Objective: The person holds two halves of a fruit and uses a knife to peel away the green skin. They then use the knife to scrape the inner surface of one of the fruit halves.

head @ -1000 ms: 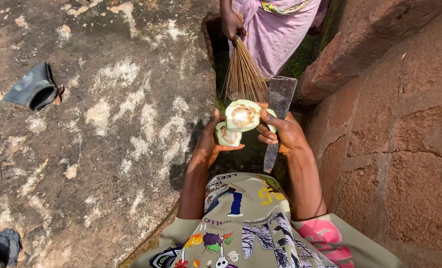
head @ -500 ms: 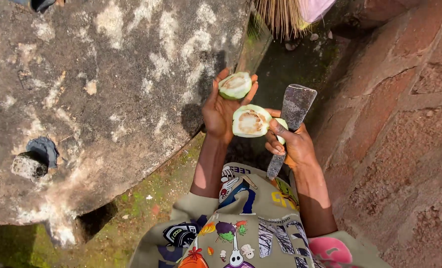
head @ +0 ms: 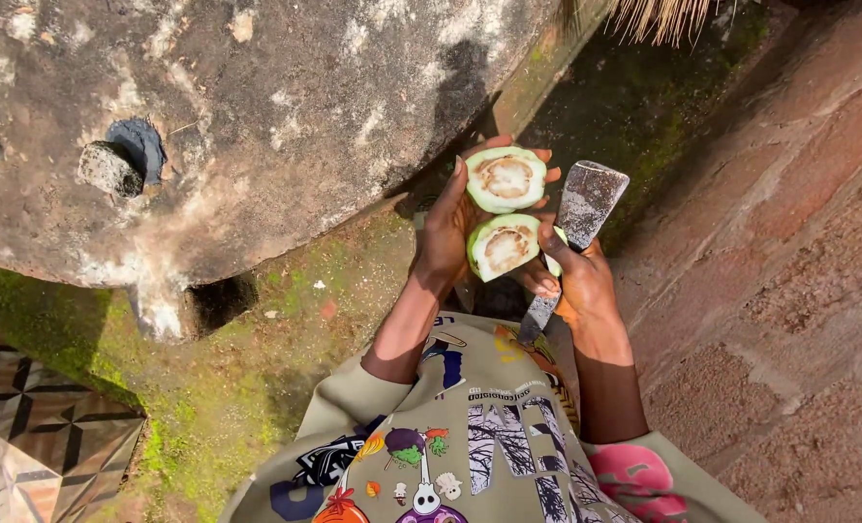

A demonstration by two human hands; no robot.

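Observation:
My left hand holds one half of a cut green fruit, its pale flesh and brown centre facing up. Just below it, my right hand pinches the other fruit half with thumb and fingers. The same hand also grips a rusty flat-bladed knife, blade pointing up and away, handle running down past my wrist. The two halves sit close together, nearly touching, above my patterned shirt.
A large weathered concrete slab with a stub and hole lies to the left. Mossy ground runs below it. A reddish stone wall rises on the right. Broom bristles show at the top edge; patterned tiles at bottom left.
The view has tilted down and toward me; the other person and most of the broom left the frame. My left hand turned its fruit half face up beside the right half.

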